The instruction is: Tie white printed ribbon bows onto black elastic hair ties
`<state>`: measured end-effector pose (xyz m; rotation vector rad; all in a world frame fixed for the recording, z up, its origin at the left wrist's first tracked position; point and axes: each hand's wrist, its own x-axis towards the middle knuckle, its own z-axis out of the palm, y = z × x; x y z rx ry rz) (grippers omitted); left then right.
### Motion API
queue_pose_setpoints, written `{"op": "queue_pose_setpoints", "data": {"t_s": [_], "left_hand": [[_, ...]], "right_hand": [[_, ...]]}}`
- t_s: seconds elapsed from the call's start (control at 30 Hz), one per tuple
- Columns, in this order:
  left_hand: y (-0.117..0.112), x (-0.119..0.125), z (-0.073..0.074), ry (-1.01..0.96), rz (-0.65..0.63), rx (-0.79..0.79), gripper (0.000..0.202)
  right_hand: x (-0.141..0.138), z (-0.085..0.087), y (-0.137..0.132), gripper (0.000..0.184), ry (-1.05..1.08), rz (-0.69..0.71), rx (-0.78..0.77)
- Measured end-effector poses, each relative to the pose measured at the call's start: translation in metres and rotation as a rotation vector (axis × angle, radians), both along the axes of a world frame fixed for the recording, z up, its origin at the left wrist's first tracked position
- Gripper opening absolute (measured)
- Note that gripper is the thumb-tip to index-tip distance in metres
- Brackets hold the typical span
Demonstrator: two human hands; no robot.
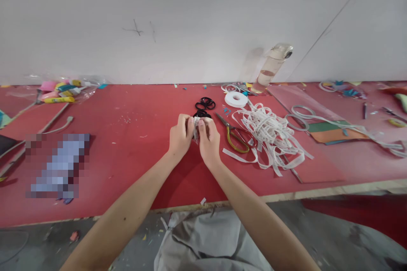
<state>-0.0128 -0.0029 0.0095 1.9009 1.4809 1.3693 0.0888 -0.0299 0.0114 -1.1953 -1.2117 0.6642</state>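
My left hand (180, 136) and my right hand (209, 137) meet over the middle of the red table (127, 135). Both are closed, pinching a short piece of white printed ribbon (196, 127) between their fingertips. Just behind the hands lie black elastic rings (205, 103), one bundle partly hidden by my fingers. To the right of my right hand lie scissors with yellow-green handles (234, 136), and beyond them a tangled heap of white ribbon strips (270, 135).
A white tape roll (235, 99) and a clear plastic bottle (271, 67) stand at the back by the white wall. Coloured items in plastic (62, 91) lie far left; a blurred object (57, 165) at left. Coloured sheets (330, 133) and wire rings (297, 122) lie right.
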Motion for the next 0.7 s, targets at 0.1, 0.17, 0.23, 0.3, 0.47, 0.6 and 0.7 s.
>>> {"op": "queue_pose_setpoints", "data": {"t_s": [0.1,0.17,0.23,0.3,0.47,0.6,0.7], "left_hand": [[0.0022,-0.0012,0.0025,-0.077,0.023,-0.012,0.023],[0.003,-0.0016,0.004,-0.12,0.03,-0.018,0.022],[0.0038,-0.0023,0.0048,-0.143,0.046,-0.012,0.021],[0.005,-0.0035,0.0052,-0.159,0.067,-0.005,0.02],[0.0084,-0.0068,0.0066,-0.227,0.104,0.011,0.019],[0.0081,-0.0063,0.0089,-0.295,0.093,0.009,0.022],[0.0058,-0.005,0.0096,-0.309,0.067,0.017,0.024]], "right_hand": [[0.0003,-0.0014,0.0027,0.026,0.129,0.107,0.024],[0.0008,-0.0015,0.0045,0.027,0.186,0.157,0.055],[0.0016,-0.0009,0.0062,0.026,0.229,0.177,0.066],[0.0025,-0.0002,0.0075,0.027,0.275,0.211,0.057],[0.0028,0.0018,0.0078,0.031,0.296,0.335,0.039],[0.0052,0.0028,0.0071,0.009,0.152,0.244,0.093],[0.0095,0.0035,0.0066,0.015,-0.031,0.11,0.148]]}}
